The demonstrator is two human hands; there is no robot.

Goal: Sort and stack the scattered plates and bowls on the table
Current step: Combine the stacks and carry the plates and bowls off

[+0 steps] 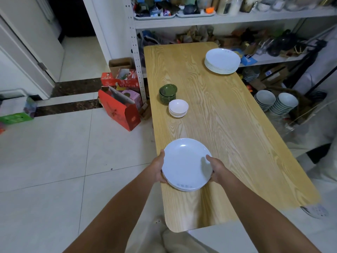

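A small stack of white plates (pixel 184 163) sits at the near left part of the wooden table (pixel 228 125). My left hand (pixel 158 168) grips its left rim and my right hand (pixel 217 169) grips its right rim, thumb on top. Farther along the left side stand a stack of small white bowls (pixel 178 107) and, just behind it, a stack of dark green dishes (pixel 167 93). A tall stack of large white plates (pixel 222 60) stands at the far right corner.
Red and pink boxes (pixel 120 105) crowd the floor left of the table. A cluttered shelf unit (pixel 218 21) runs behind it. Two stacks of grey bowls (pixel 276 104) sit low at the right, off the table. Tiled floor lies to the left.
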